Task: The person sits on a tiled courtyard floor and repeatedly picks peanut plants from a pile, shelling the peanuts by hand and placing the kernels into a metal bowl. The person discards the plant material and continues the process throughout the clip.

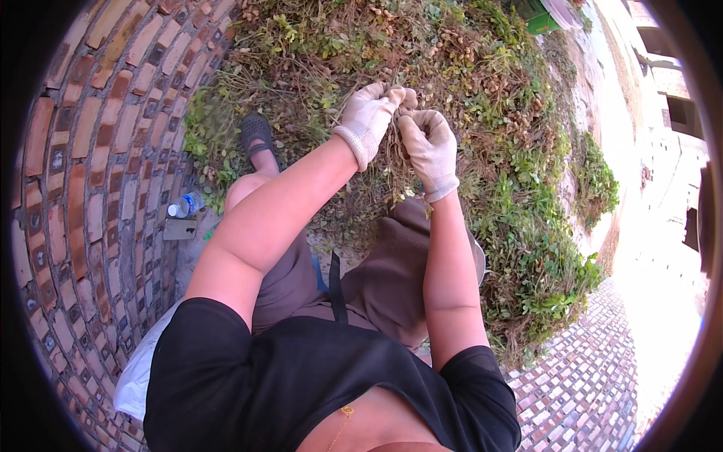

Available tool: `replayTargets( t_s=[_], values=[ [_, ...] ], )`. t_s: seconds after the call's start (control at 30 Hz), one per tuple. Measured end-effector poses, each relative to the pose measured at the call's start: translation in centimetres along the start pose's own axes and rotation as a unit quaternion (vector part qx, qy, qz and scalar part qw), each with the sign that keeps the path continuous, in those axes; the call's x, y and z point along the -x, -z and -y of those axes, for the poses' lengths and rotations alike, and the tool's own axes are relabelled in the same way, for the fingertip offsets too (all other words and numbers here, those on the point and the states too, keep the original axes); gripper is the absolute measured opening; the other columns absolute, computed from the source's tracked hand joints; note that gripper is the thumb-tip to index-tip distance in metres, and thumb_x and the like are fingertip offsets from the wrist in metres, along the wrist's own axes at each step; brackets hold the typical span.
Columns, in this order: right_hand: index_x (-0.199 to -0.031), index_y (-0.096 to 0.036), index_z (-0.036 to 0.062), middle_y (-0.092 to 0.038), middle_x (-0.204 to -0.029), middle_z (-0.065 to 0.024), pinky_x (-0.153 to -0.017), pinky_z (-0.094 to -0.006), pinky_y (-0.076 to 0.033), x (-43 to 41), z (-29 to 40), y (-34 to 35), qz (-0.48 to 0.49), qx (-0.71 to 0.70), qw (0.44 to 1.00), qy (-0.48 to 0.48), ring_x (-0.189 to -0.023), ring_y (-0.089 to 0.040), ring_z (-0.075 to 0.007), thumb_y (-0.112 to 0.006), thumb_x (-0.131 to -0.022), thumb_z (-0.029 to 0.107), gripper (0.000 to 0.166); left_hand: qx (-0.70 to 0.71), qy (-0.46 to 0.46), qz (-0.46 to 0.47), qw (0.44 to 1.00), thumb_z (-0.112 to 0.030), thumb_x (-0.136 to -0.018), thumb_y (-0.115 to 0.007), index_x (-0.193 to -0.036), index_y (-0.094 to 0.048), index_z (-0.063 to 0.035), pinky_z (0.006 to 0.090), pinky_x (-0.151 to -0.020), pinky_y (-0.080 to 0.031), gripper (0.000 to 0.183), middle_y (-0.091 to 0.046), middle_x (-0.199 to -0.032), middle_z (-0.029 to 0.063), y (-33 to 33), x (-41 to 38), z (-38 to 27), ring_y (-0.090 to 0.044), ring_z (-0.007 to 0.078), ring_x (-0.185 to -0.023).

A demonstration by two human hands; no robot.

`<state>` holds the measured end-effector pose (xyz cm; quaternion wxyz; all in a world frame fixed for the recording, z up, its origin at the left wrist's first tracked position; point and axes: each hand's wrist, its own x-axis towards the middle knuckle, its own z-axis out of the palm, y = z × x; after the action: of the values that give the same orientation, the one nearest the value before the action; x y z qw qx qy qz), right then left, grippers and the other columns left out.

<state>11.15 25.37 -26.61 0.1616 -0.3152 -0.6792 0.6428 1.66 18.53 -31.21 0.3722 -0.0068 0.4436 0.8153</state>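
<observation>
Both my hands wear pale work gloves and meet over a big heap of pulled peanut plants (316,51). My left hand (373,116) is closed around the upper part of a bunch of dry peanut stems (398,152). Just to the right, my right hand (430,144) has its fingers curled at the same bunch, thumb and forefinger close to the stems; whether it grips them is hard to see. The stems hang down between the two gloves. Clusters of peanut pods (460,45) lie among the leaves beyond my hands.
A brick wall (113,141) runs along the left. Near it a plastic water bottle (186,204) lies beside my knee. A green container (542,17) stands at the heap's far right edge. A white bag (138,367) is by my left side. Brick paving (576,361) shows at lower right.
</observation>
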Motion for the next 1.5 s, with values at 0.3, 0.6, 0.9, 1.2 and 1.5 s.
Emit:
replayTargets(
  t_s=[0.3, 0.6, 0.9, 1.2, 1.5],
  values=[
    [-0.089, -0.063, 0.0004, -0.061, -0.068, -0.0055, -0.041, -0.0212, -0.039, 1.7, 1.6, 0.6, 0.067, -0.211, 0.969, -0.110, -0.044, -0.047, -0.0074, -0.059, -0.087, 0.013, 0.013, 0.012, 0.032, 0.002, 0.999, -0.018, -0.097, -0.051, -0.102, -0.062, 0.0009, 0.0353, -0.077, -0.056, 0.022, -0.067, -0.097, 0.0130, 1.1, -0.7, -3.3, -0.066, 0.0236, -0.084],
    [-0.103, -0.062, 0.0007, -0.060, -0.080, 0.0042, -0.056, -0.0146, -0.038, -0.5, 0.1, 0.2, 0.067, -0.163, 0.984, -0.039, -0.061, -0.044, 0.0006, -0.070, -0.083, 0.005, 0.022, 0.073, 0.068, 0.158, 0.982, -0.025, -0.100, -0.044, -0.106, -0.060, 0.0030, 0.0346, -0.087, -0.053, 0.033, -0.062, -0.116, 0.0170, 1.4, 0.1, -1.3, -0.062, 0.0230, -0.102],
    [-0.085, -0.063, 0.0000, -0.059, -0.076, 0.0034, -0.059, -0.0182, -0.044, -0.9, -3.0, 1.4, -0.016, 0.138, 0.979, 0.149, -0.066, -0.052, -0.0025, -0.070, -0.086, 0.014, 0.016, -0.094, 0.054, 0.046, 0.993, -0.014, -0.092, -0.061, -0.108, -0.062, -0.0012, 0.0278, -0.087, -0.051, 0.020, -0.067, -0.101, 0.0074, 0.4, 0.5, -1.3, -0.063, 0.0147, -0.095],
    [-0.092, -0.062, 0.0007, -0.054, -0.068, 0.0062, -0.050, -0.0156, -0.038, -0.9, -1.1, 0.4, -0.030, -0.079, 0.995, -0.044, -0.055, -0.045, 0.0003, -0.070, -0.085, 0.014, 0.017, -0.084, 0.007, 0.061, 0.995, -0.006, -0.091, -0.061, -0.098, -0.061, -0.0025, 0.0258, -0.086, -0.050, 0.008, -0.067, -0.100, 0.0058, 0.8, 0.2, 0.2, -0.062, 0.0121, -0.092],
    [-0.088, -0.063, -0.0010, -0.058, -0.068, -0.0046, -0.041, -0.0198, -0.035, 1.3, 1.5, 1.0, 0.057, -0.238, 0.968, -0.060, -0.048, -0.047, -0.0061, -0.062, -0.087, 0.002, 0.003, -0.084, -0.029, -0.039, 0.995, -0.008, -0.093, -0.057, -0.094, -0.060, -0.0035, 0.0282, -0.071, -0.054, 0.006, -0.065, -0.090, 0.0067, 1.9, -2.1, -0.1, -0.059, 0.0125, -0.071]
  ],
)
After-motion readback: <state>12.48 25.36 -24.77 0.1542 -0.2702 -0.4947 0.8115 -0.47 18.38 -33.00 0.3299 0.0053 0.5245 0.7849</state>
